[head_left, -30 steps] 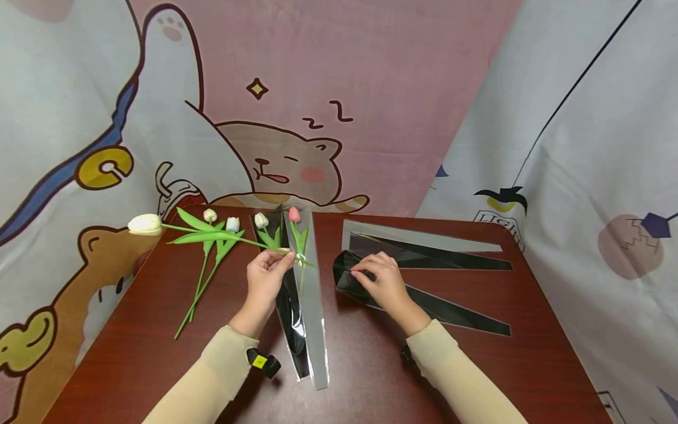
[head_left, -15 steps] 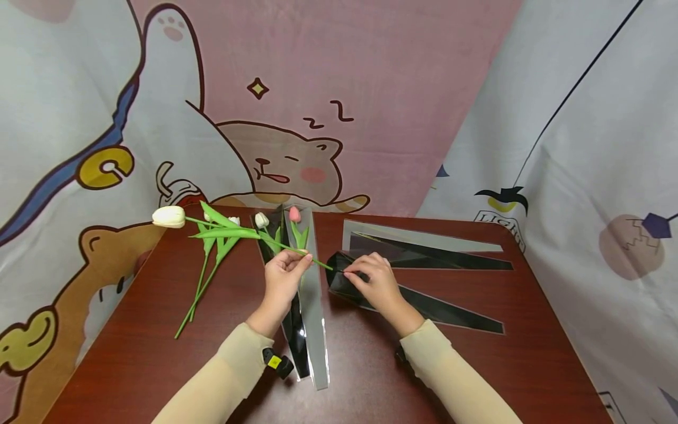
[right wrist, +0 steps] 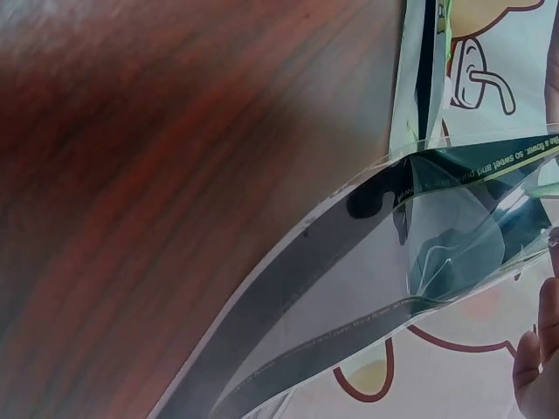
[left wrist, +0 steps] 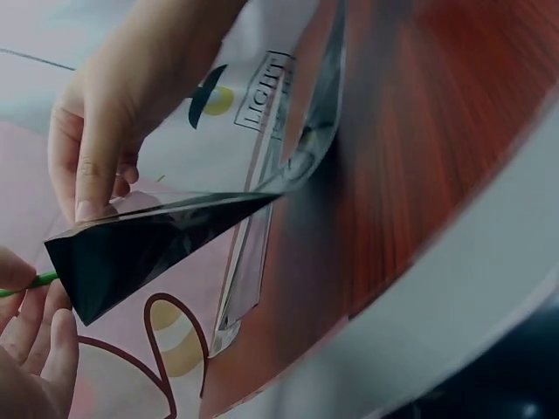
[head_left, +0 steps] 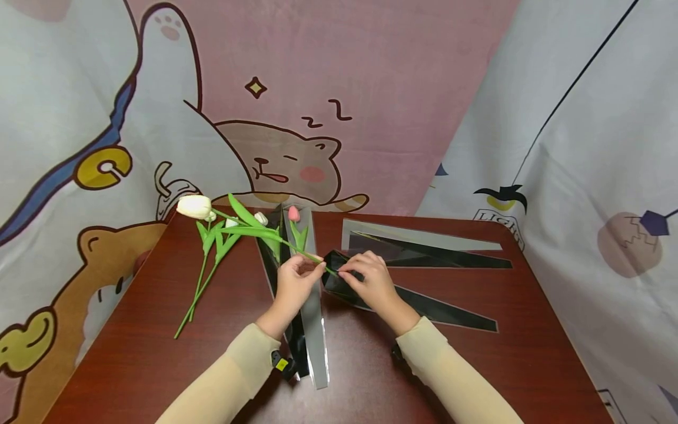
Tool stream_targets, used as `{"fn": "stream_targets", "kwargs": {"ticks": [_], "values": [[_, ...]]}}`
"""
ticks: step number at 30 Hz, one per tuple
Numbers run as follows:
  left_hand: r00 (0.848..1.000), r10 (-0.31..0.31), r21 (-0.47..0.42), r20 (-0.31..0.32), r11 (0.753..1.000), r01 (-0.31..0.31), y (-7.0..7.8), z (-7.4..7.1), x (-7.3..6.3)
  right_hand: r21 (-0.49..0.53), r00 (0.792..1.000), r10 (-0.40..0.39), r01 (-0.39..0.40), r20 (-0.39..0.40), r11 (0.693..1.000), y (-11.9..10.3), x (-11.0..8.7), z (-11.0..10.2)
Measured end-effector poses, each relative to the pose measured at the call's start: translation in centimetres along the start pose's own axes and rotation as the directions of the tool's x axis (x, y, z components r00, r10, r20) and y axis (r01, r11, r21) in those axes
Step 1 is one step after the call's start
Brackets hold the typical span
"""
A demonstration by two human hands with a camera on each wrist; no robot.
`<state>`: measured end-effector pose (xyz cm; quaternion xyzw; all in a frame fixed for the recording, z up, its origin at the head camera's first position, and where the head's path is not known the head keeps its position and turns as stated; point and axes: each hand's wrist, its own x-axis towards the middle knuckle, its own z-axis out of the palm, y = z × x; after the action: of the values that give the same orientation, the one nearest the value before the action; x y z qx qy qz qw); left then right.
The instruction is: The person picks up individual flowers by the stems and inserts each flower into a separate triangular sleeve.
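Observation:
A white artificial tulip [head_left: 194, 206] lies across the head view, its bloom toward the left. My left hand [head_left: 292, 284] pinches its green stem near the lower end. My right hand [head_left: 375, 282] pinches the mouth edge of a black-and-clear flower sleeve [head_left: 455, 309], which tapers away to the right. In the left wrist view, the sleeve's wide mouth [left wrist: 131, 249] gapes and the stem [left wrist: 42, 279] points at it from the left fingers. Within the right wrist view, the sleeve's see-through side [right wrist: 349, 271] shows printed lettering. The stem's tip is right at the mouth.
Two sleeved tulips, one pink [head_left: 293, 213] and one white [head_left: 261, 218], lie left of the middle in long wrappers [head_left: 318, 330]. Loose tulips with crossed stems [head_left: 197, 291] lie farther left. More flat sleeves [head_left: 424, 250] rest at the back right of the brown table [head_left: 529, 365].
My left hand has moved right with the white tulip, bringing its stem end to the sleeve's mouth. My right hand and the sleeve have shifted slightly left.

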<state>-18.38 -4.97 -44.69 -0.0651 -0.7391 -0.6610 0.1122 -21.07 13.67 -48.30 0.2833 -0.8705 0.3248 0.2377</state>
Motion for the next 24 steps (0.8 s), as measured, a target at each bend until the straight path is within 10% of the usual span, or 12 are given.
{"fn": "stream_targets", "kwargs": {"ticks": [9,24], "values": [[0.995,0.098,0.141,0.009,0.985,-0.098,-3.2,0.3,0.4,-0.013,1.0,0.0,0.0,0.022,1.0,0.2,-0.1,0.3],[0.993,0.063,0.114,0.103,0.991,-0.075,-0.4,0.1,-0.2,-0.029,0.999,0.0,-0.001,-0.038,1.0,0.2,-0.3,0.5]]}}
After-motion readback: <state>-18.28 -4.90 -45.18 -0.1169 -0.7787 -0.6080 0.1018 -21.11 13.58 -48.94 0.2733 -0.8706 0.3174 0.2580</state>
